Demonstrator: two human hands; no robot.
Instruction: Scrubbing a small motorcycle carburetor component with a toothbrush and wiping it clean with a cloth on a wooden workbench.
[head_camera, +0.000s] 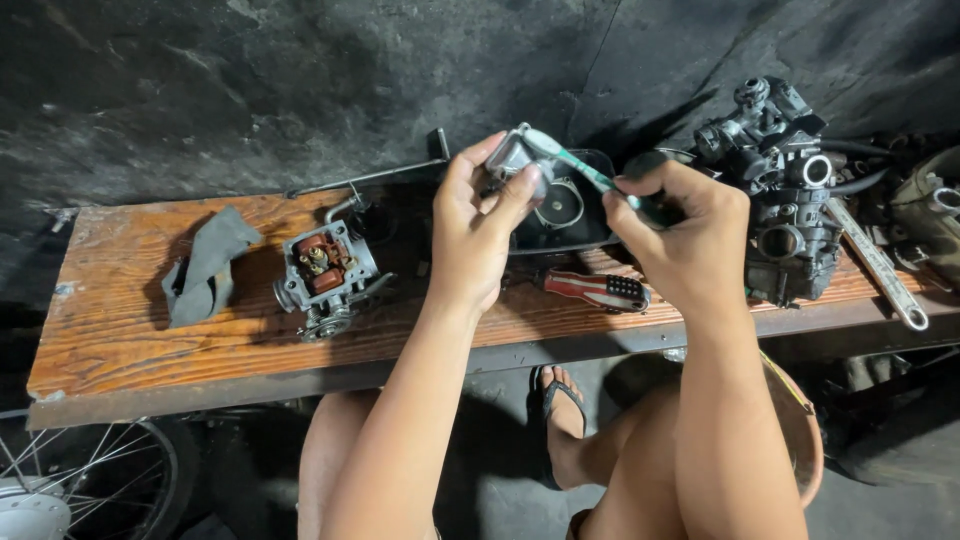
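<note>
Head view, 1 frame.

- Left hand (478, 225): raised over the bench (120, 340), grip closed on a small grey metal part (516, 157), thumb & fingers wrapped round its sides.
- Right hand (685, 235): grip closed on handle of a green toothbrush (575, 165); brush head touching top of the metal part.
- Black tray (585, 215): on bench just behind & under both hands, round piece lying inside.
- Screwdriver w/ red-and-black handle (597, 290): flat on bench, between the 2 wrists.
- Carburetor body (325, 270): on bench, left of left hand, open side up, reddish inner parts showing.
- Grey rag (205, 275): crumpled, far left of bench, apart from carb.
- Larger carburetor assy (785, 190): right of right hand, upright.
- Wrench (880, 270): right end of bench, lying angled.
- Spoked wheel (90, 480): below bench, lower left.
</note>
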